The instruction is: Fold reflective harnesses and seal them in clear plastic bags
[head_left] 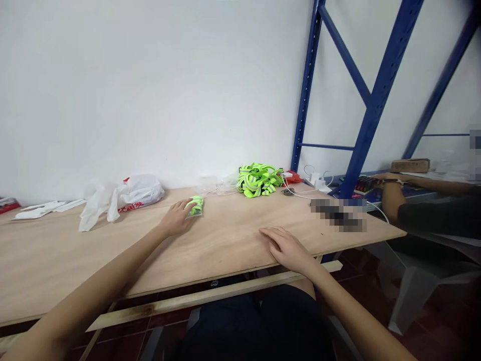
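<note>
My left hand (178, 216) reaches forward over the table, its fingers on a small clear plastic bag (196, 206) that holds something folded in neon green, likely reflective strap. The fingers cover the bag's left side, and the thumb is hidden. My right hand (288, 246) rests near the table's front edge with its fingers stretched out and nothing in them. Against the wall, between and beyond my hands, lies a tangled pile of neon green straps with grey reflective stripes (257, 179).
Left along the wooden table (225, 240) are a white plastic bag (145, 189) and white flat pieces (39, 209). Clear bags (220, 185) lie by the straps. A white cable, a blurred-out dark object and a blue rack post (370, 110) are on the right. A co-worker's arm (393, 198) shows beyond.
</note>
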A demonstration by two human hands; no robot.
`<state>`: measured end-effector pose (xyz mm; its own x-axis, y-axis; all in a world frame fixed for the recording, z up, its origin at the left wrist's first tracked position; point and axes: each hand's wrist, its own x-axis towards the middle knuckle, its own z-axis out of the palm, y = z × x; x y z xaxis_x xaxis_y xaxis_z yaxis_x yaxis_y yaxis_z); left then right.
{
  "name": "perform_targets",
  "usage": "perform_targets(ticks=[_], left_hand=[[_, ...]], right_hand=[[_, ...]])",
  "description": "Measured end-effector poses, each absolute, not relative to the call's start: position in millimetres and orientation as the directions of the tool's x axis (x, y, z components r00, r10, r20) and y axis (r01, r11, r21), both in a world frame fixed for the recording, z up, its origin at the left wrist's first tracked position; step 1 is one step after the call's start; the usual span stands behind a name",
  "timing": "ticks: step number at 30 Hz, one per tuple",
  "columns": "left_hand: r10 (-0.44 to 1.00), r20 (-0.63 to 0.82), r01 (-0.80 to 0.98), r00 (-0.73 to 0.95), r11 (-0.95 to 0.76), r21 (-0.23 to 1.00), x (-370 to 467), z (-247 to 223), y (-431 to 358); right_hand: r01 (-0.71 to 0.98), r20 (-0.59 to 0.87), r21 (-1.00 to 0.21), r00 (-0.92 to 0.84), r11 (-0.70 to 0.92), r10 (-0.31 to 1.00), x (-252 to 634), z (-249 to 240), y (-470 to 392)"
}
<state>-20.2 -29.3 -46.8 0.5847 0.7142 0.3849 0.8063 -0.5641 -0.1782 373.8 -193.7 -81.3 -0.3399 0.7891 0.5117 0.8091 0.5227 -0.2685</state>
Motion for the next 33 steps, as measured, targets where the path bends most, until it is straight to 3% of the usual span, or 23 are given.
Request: perform_targets(ticks=[9, 16, 33], left_hand=[[0.814, 0.242, 0.850, 0.527, -0.505, -0.152, -16, -59, -2], [0.873, 0.342, 0.937, 0.349, -0.329, -0.115, -24, -61, 24], [0.834, 0.292, 0.871, 0.469, -0.491, 0.005, -29, -74, 40]], right_hand=[[0.791, 0.534, -0.246, -0.372, 0.561, 0.759, 374, -83, -191], [0.802, 0.529, -0.226, -0.375, 0.553, 0.761, 375, -84, -191], [0.796, 0.506, -0.252, -0.376, 0.550, 0.776, 381, -86, -187]])
